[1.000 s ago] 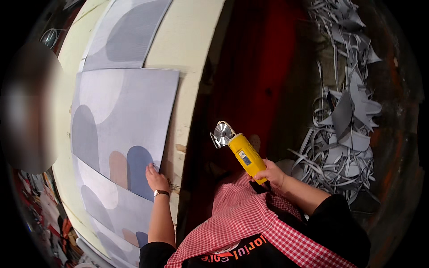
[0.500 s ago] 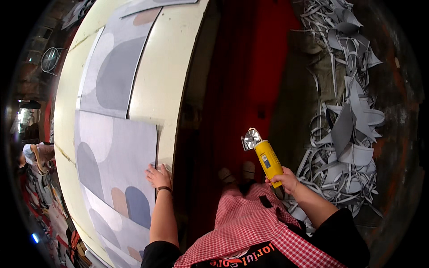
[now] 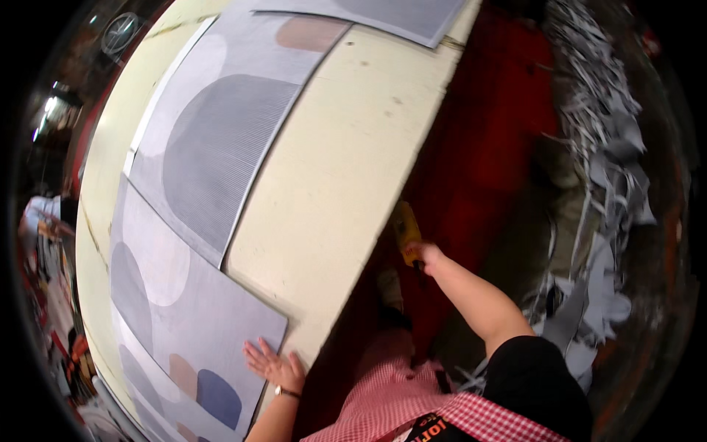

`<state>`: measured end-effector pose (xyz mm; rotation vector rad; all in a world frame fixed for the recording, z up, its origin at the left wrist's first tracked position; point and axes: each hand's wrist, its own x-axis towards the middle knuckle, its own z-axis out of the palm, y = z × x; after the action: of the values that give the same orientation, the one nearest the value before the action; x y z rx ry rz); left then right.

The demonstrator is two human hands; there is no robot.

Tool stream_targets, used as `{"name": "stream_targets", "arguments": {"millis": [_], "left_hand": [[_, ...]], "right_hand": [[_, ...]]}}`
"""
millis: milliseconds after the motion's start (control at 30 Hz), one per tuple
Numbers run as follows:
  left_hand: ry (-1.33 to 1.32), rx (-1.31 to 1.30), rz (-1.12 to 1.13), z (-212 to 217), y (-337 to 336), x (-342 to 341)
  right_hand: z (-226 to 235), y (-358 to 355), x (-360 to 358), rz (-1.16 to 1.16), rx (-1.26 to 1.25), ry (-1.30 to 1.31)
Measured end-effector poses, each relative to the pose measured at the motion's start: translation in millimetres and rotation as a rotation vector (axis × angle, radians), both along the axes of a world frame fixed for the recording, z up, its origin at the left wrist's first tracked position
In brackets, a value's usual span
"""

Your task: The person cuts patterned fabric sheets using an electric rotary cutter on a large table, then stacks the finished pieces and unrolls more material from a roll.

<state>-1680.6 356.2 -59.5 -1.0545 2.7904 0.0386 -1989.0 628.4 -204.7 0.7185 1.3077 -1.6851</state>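
Fingers spread, my left hand (image 3: 274, 366) lies on the right edge of a grey patterned mat (image 3: 213, 295) with rounded shapes in grey, tan and blue. My right hand (image 3: 425, 255) grips a yellow electric rotary cutter (image 3: 406, 225), held beside the table's right edge. The cutter's blade end is hidden behind that edge. Farther along the table, another patterned mat (image 3: 228, 140) with a large dark grey rounded shape adjoins the first one. A third grey sheet (image 3: 412, 16) overlaps it at the far end.
The long cream table (image 3: 331, 162) fills the left and middle. Red flooring (image 3: 493, 125) runs along its right side. Beyond it lies a long heap of grey offcut strips (image 3: 600, 140). Another person (image 3: 43, 210) is at the far left, past the table, and a round fan (image 3: 120, 35) stands beyond.
My view has turned and shifted along the table. My right hand has carried the cutter left and forward, up against the table's edge. My left hand stays on the mat's edge, fingers more spread.
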Motion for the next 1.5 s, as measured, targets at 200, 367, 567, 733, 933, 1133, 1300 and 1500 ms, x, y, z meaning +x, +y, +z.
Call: {"name": "stream_targets", "arguments": {"millis": [200, 367, 567, 733, 933, 1133, 1300, 1500], "left_hand": [[0.131, 0.018, -0.114, 2, -9, -11], [0.003, 0.074, 0.022, 11, -9, -18], [0.093, 0.095, 0.022, 5, -12, -10], [0.128, 0.092, 0.022, 2, -13, -3], [0.134, 0.068, 0.04, 5, -12, 1], [0.262, 0.078, 0.123, 5, -9, 10], [0.457, -0.068, 0.368, 14, 11, -3], [0.764, 0.245, 0.306, 46, 103, 14]], "right_hand": [[-97, -133, -112, -0.037, -0.161, -0.143], [-122, -160, -129, 0.04, -0.019, -0.048], [-107, -138, -123, 0.218, 0.184, 0.105], [-38, -108, -95, 0.722, 0.375, 0.353], [88, -79, 3, 2.217, -0.112, 0.188], [160, -123, 50, 1.0, -0.535, -0.042], [157, -252, 69, 0.864, -0.14, 0.352], [228, -322, 101, 1.454, -0.193, 0.684]]}}
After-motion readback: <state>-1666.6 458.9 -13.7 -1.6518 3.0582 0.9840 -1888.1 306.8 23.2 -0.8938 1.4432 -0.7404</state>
